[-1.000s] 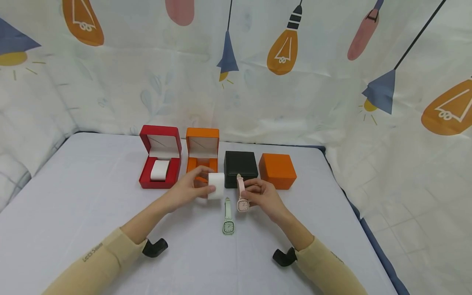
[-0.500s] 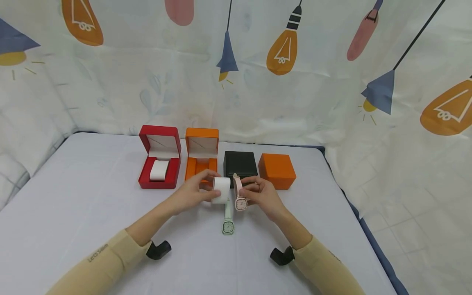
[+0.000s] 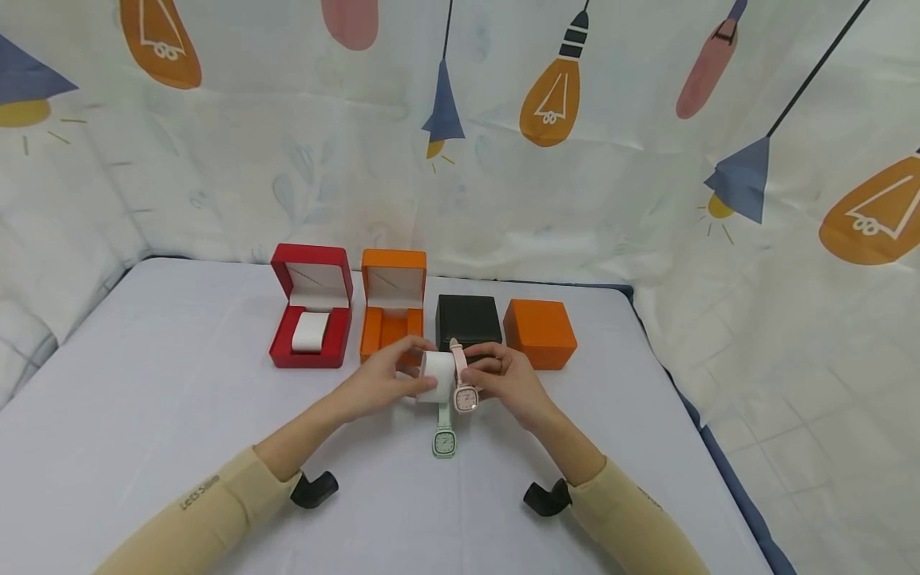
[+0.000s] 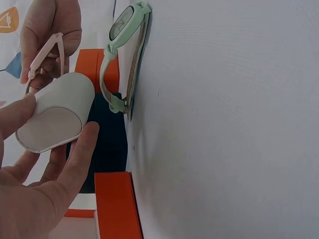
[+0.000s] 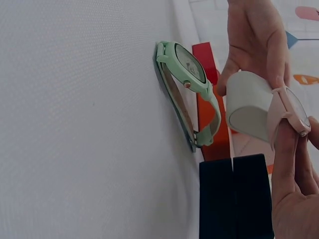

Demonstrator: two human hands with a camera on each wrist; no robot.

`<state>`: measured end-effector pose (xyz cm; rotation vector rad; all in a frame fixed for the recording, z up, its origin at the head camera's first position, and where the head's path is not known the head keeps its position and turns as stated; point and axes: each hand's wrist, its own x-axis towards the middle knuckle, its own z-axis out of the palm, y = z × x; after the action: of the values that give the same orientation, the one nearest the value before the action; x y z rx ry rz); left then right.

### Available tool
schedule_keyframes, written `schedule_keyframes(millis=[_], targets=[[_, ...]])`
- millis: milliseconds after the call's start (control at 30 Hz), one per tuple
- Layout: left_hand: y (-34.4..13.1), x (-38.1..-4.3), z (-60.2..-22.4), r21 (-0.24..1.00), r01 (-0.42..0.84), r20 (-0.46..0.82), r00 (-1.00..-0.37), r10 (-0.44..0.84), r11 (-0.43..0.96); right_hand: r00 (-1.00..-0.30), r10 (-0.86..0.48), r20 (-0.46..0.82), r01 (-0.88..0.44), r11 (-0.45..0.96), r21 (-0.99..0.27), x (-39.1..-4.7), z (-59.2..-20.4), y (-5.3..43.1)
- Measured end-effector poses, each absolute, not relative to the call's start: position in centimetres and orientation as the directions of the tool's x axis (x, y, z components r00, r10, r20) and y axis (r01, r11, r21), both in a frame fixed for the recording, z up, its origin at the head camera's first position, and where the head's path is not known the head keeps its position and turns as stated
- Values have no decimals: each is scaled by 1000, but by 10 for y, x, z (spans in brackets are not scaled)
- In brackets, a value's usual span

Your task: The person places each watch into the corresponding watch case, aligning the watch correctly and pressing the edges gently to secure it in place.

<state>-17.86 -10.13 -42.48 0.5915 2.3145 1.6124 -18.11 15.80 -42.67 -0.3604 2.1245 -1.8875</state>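
My left hand (image 3: 381, 383) grips a white watch pillow (image 3: 436, 377) by its ends, thumb on the near side. In the left wrist view the pillow (image 4: 60, 112) shows as a smooth oval roll. A pink wristwatch (image 3: 465, 391) is held by my right hand (image 3: 510, 383), its fingers inside the buckled strap loop. The right wrist view has the pink watch (image 5: 289, 112) right at the pillow's end. Below the hands, a mint green wristwatch (image 3: 445, 441) lies on the white table, its strap partly hidden behind the pillow in the head view.
At the back stand an open red watch box (image 3: 338, 339) with a white pillow inside, and an open orange box (image 3: 394, 281) with a bare slot. A shut black box (image 3: 469, 315) and a shut orange box (image 3: 539, 331) stand right of them.
My left hand has brought the white pillow rightward and slightly toward me, from in front of the open orange box up to the pink watch. The right hand has shifted slightly left.
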Motion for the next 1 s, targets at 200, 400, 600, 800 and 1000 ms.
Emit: schedule_keyframes(millis=[200,400,600,800,1000], targets=[[-99,-178,-426,926,214,40,-874,485,310,-932,-360,-42,-4,125,-992,-180,-425,158],[-98,-177,-427,924,221,44,-873,486,313,-930,-368,-10,-35,115,-993,-180,-426,157],[-94,-177,-427,929,212,44,-877,479,304,-932,-361,28,-76,118,-990,-179,-427,157],[-92,-176,-424,928,219,55,-881,469,302,-932,-356,72,-124,125,-984,-179,-427,157],[-90,-176,-422,929,216,57,-886,460,301,-934,-347,80,-138,146,-980,-178,-425,158]])
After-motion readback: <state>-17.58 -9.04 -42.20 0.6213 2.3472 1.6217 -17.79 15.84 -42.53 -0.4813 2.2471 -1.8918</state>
